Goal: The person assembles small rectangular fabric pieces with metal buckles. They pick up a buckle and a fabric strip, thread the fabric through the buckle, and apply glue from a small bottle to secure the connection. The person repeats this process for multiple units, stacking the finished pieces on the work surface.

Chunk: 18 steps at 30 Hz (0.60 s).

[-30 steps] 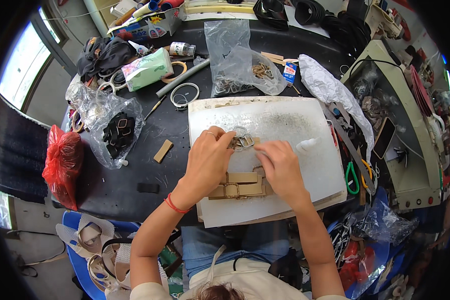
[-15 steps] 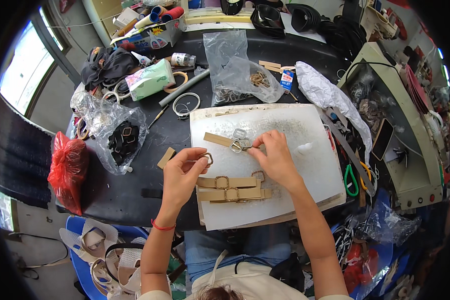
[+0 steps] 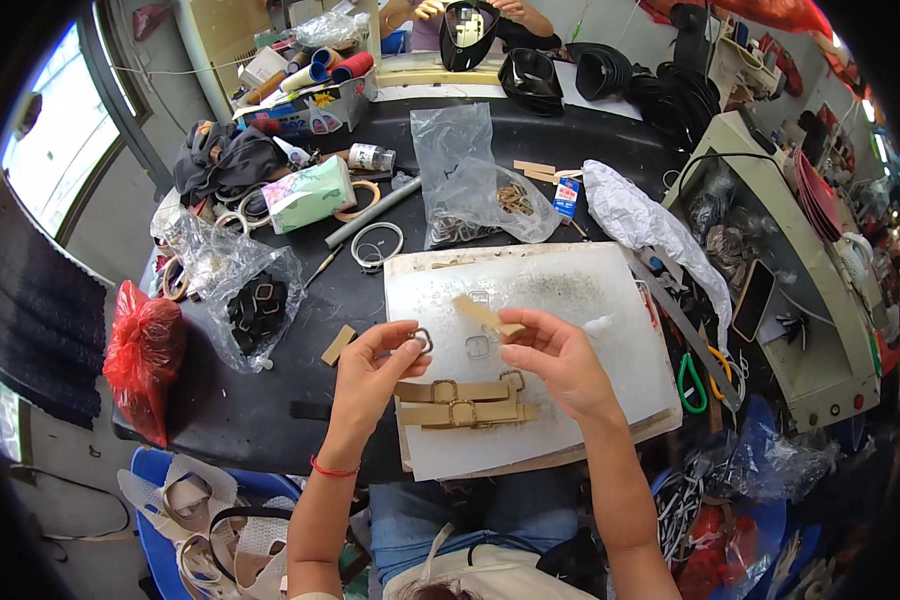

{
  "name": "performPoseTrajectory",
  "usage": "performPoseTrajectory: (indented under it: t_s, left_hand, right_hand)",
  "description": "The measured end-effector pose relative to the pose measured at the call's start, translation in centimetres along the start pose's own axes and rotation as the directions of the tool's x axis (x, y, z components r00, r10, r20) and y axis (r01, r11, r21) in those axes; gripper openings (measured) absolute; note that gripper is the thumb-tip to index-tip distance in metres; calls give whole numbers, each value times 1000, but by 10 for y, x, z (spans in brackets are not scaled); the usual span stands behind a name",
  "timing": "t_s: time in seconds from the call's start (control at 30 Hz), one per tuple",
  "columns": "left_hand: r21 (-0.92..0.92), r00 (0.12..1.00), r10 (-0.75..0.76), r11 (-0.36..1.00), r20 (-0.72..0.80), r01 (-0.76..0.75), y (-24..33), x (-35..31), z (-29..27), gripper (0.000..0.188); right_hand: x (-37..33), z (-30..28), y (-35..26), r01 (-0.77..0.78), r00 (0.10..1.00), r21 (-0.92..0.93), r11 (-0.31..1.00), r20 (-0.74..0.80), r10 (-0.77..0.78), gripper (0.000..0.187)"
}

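My left hand [image 3: 375, 368] pinches a small square metal buckle [image 3: 423, 341] between thumb and fingertips, over the left part of the white board [image 3: 560, 440]. In my right hand [image 3: 560, 362] is a short tan strap [image 3: 478, 313], gripped near one end and lifted off the board, its far end blurred. Beneath and beside it lie two silver square buckles, one of them a buckle [image 3: 477, 347] in plain view. Nearer to me, tan straps [image 3: 497, 392] with square buckles [image 3: 461, 413] around them lie stacked, and another buckle [image 3: 512, 380] rests by their right end.
Left of the board are a tan strap piece [image 3: 339, 345], a clear bag of black straps [image 3: 257, 310] and a red bag [image 3: 142, 355]. Clear bags of buckles [image 3: 515, 200] lie beyond. Green-handled scissors [image 3: 690, 383] and a phone [image 3: 753, 300] are at right. Another person's hand [image 3: 520, 14] shows far off.
My right hand has picked the tan strap up off the board and brought it nearer; the silver buckles stay behind. The left hand keeps its buckle. The view has tilted slightly upward.
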<state>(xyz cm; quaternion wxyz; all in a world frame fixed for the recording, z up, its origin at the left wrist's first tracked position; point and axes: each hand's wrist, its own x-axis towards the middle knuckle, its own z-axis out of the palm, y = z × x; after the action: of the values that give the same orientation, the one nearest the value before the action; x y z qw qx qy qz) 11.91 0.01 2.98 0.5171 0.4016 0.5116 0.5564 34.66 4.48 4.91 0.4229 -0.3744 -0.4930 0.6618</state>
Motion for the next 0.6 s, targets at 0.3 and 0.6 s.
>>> performPoseTrajectory:
  t_s: [0.3,0.6]
  left_hand:
    - [-80,996,45,996,78,-38,20,-28,31,33]
    - [160,975,219,962,17,-219,6,-51,66,31]
  right_hand:
    - [-49,30,-40,680,678,-493,543,140,-722,35]
    - [-58,40,-11,422,784,-781,460,59,-618,24]
